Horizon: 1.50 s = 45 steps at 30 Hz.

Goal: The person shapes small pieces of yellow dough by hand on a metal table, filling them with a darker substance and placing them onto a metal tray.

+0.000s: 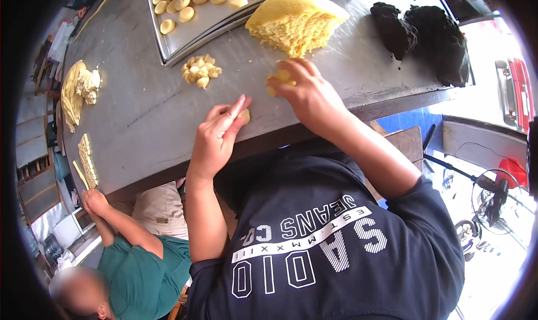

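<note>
My left hand [217,132] is near the table's front edge, fingers closed on a small dough piece [243,117]. To its right my right hand [305,90] has curled fingers around a blurred yellow dough lump [278,79], just in front of a large torn mound of yellow dough [294,17]. A cluster of small pale dough bits [202,69] lies left of the mound. Behind them a metal tray [163,51] bears several round dough pieces [185,14]. A black mass of dough-like material [434,45] sits at the table's right end.
On the grey table [140,112], more dough [78,93] and pale strips [87,160] lie at the left. A co-worker in green [140,269] works at lower left, hands at the table's edge. A standing fan [493,199] is beside the table on the right.
</note>
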Motion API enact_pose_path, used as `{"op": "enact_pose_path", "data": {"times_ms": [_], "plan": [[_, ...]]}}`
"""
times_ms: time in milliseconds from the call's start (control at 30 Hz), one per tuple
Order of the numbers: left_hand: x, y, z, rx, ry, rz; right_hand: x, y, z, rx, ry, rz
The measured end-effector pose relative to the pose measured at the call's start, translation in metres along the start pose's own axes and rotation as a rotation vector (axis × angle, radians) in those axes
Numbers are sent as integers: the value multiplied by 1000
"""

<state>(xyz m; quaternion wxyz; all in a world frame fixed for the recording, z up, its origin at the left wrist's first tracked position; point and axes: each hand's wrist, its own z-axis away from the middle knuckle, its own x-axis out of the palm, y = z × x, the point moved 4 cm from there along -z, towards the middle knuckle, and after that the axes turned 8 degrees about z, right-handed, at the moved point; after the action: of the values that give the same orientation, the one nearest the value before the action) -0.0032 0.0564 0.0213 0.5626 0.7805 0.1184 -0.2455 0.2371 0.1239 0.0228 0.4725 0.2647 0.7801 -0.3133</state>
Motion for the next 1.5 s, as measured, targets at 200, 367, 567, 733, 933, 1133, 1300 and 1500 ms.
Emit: {"op": "enact_pose_path", "data": {"times_ms": [200, 367, 567, 733, 933, 1133, 1300, 1500], "plan": [[-1, -12, 6, -72, 34, 200, 22, -22, -58, -203, -50, 108], [-7, -11, 5, -40, 60, 167, 44, -25, -104, -225, -165, 232], [-11, -7, 0, -54, 16, 126, 66, -19, -140, -339, -59, 432], [-8, -12, 9, -95, 46, 209, 23, 2, -52, -324, -8, -15], [-6, -9, 0, -77, 3, 191, 2, 19, -5, -208, -43, -196], [-4, -20, 5, -50, -16, 206, 5, 29, -39, -7, 55, 165], [-8, -37, 18, -226, 21, 350, -5, 38, -48, -14, -257, -23], [-2, -27, 9, -155, -2, 332, -15, 43, -17, -145, 2, -328]]}}
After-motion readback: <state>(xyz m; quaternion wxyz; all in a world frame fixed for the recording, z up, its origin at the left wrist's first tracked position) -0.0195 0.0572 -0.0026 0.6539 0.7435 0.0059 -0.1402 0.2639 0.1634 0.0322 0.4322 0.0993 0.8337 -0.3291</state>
